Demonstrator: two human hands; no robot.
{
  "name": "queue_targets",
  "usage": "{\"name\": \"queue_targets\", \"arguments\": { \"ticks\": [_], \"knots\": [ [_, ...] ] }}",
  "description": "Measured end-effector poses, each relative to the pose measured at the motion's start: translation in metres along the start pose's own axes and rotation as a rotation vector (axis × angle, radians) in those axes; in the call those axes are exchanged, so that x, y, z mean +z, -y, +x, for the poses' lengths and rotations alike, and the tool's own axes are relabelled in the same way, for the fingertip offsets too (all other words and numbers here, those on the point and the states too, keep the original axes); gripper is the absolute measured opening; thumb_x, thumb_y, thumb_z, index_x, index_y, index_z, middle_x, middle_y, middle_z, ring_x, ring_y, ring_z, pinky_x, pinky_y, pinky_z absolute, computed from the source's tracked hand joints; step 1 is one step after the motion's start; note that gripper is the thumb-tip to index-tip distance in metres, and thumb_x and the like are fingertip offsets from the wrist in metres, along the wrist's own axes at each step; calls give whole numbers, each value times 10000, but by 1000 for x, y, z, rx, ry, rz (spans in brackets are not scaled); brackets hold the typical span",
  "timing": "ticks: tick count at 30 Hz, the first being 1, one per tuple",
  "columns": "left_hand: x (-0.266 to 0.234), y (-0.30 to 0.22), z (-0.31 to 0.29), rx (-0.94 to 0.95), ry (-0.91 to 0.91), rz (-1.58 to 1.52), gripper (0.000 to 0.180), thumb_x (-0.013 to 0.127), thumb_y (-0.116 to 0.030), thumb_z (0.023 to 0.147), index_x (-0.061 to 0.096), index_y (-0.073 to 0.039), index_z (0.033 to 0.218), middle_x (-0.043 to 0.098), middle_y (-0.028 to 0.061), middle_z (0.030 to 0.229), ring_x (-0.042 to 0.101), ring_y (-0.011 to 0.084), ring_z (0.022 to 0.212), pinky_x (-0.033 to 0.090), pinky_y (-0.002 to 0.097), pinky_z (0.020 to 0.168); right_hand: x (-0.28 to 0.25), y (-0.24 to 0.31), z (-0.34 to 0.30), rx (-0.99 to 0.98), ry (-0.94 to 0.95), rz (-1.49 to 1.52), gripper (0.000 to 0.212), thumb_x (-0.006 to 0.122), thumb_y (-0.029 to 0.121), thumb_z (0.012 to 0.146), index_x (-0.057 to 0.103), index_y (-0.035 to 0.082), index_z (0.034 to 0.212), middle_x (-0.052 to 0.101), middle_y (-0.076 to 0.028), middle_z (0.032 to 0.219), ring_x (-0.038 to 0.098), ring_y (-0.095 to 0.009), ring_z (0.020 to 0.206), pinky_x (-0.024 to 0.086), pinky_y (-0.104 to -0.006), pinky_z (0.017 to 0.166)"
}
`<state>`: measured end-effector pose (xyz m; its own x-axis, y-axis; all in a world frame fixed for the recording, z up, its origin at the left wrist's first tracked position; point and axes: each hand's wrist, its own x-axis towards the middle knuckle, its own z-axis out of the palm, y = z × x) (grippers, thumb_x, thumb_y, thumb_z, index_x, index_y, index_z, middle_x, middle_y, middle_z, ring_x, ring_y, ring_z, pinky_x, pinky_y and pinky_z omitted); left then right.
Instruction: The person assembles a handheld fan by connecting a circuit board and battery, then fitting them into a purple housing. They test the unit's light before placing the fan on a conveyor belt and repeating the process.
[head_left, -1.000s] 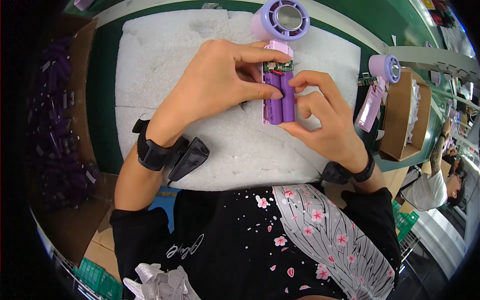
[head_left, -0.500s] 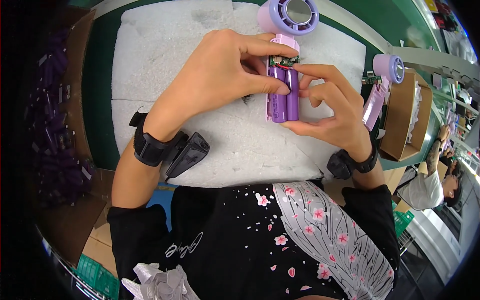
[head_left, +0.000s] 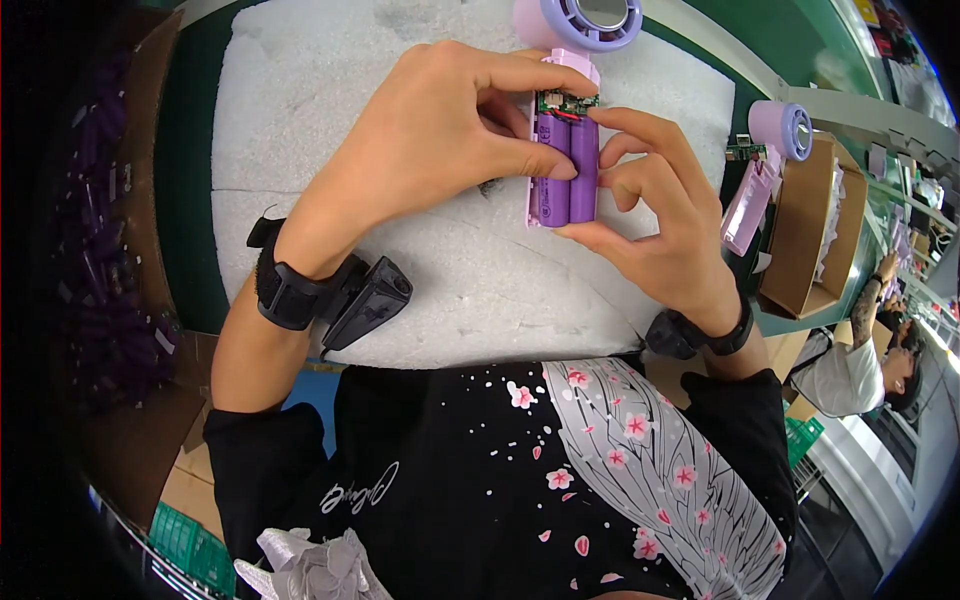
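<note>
A purple handheld fan (head_left: 543, 25) lies near the far edge of the white foam pad, its pink handle open. A pair of purple cylindrical batteries (head_left: 584, 190) sits side by side in the handle, below a small green circuit board (head_left: 570, 103) with a red wire. My left hand (head_left: 440, 140) is closed around the handle from the left, thumb pressed on the batteries. On the other side, my right hand (head_left: 680, 205) grips the batteries, with its index finger near the board and its thumb at their near end.
The foam pad (head_left: 450, 290) covers the middle of the green table. At the left stands a cardboard box (head_left: 150, 190) of purple batteries. A second opened fan (head_left: 775, 130) lies on the right, beside a small cardboard box (head_left: 825, 230). Farther right, a person in white (head_left: 850, 380) sits.
Both hands and the fan have shifted slightly away from me, and the whole view has moved a little. The grip looks the same.
</note>
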<state>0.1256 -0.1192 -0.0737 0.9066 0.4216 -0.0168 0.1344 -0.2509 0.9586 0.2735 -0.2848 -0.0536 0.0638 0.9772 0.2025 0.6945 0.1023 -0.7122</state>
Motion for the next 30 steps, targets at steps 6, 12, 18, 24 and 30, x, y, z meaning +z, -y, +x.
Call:
{"name": "queue_targets", "arguments": {
  "ticks": [6, 12, 18, 24, 30],
  "knots": [
    [3, -1, -1, -5, -9, -12, 476, 846, -201, 670, 721, -160, 1127, 695, 79, 764, 627, 127, 621, 505, 245, 617, -1, 5, 1, 39, -24, -25, 450, 863, 0, 585, 469, 31, 801, 556, -141, 1172, 557, -174, 789, 536, -288, 688],
    [-1, -12, -1, -135, 85, -17, 503, 788, -19, 736, 652, -56, 1219, 650, 11, 873, 534, 59, 675, 481, 216, 647, -10, 2, 10, 41, 63, -38, 439, 865, 2, 582, 514, 3, 846, 560, -125, 1160, 540, -159, 759, 572, -290, 719],
    [2, -18, 0, -153, 20, -124, 505, 784, -11, 735, 654, -61, 1220, 656, 11, 920, 533, 47, 691, 458, 204, 621, -2, -1, 6, 69, -3, 30, 443, 860, 3, 595, 535, -3, 895, 546, -95, 1173, 579, -153, 819, 583, -275, 761],
    [2, -11, 1, -142, 11, -86, 488, 808, -72, 710, 681, -93, 1181, 663, 24, 863, 559, 68, 673, 463, 213, 606, -6, -5, 12, 114, 12, 154, 436, 821, -14, 659, 566, 7, 1012, 512, -81, 1218, 605, -161, 954, 572, -254, 739],
    [6, 1, -6, -46, -64, -60, 456, 841, -192, 672, 726, -162, 1112, 654, 62, 701, 567, 123, 576, 470, 241, 573, -1, -11, 11, 207, 9, 202, 451, 757, -10, 763, 531, 12, 1152, 505, -79, 1201, 583, -130, 938, 545, -245, 684]
  ]
}}
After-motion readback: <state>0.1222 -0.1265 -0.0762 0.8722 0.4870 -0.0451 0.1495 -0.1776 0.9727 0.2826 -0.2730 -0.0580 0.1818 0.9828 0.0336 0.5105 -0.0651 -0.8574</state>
